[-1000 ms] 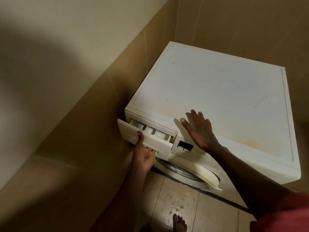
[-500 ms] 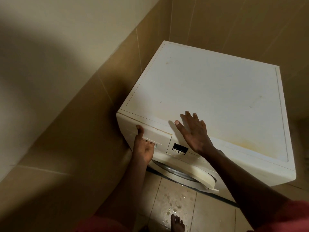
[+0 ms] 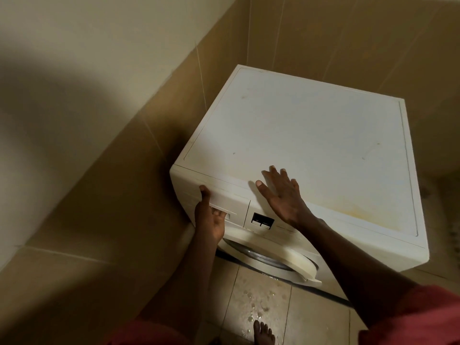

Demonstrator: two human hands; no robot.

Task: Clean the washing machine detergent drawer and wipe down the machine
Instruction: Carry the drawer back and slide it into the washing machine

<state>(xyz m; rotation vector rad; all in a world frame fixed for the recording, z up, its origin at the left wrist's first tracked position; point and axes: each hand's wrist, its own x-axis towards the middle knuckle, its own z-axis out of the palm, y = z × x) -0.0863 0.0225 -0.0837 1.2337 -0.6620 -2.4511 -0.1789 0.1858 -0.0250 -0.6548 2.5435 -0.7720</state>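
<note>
A white front-loading washing machine (image 3: 311, 135) stands in a tiled corner, its top stained yellowish near the front. The detergent drawer (image 3: 234, 202) at the front's upper left sits pushed in, flush with the panel. My left hand (image 3: 210, 217) grips the drawer's handle recess, fingers tucked under it and thumb up on the drawer's left edge. My right hand (image 3: 281, 192) lies flat, fingers spread, on the front edge of the machine's top, above the small dark display (image 3: 262, 220). The round door (image 3: 271, 260) below is partly visible.
Tan wall tiles close in on the left (image 3: 119, 195) and behind the machine. The floor tiles (image 3: 261, 302) in front are wet with water drops. A bare foot (image 3: 263, 333) stands there. A red sleeve (image 3: 418, 319) shows at lower right.
One second ago the drawer stood pulled out with its compartments showing. My left hand has pushed it in flush. My right hand has stayed on the top edge.
</note>
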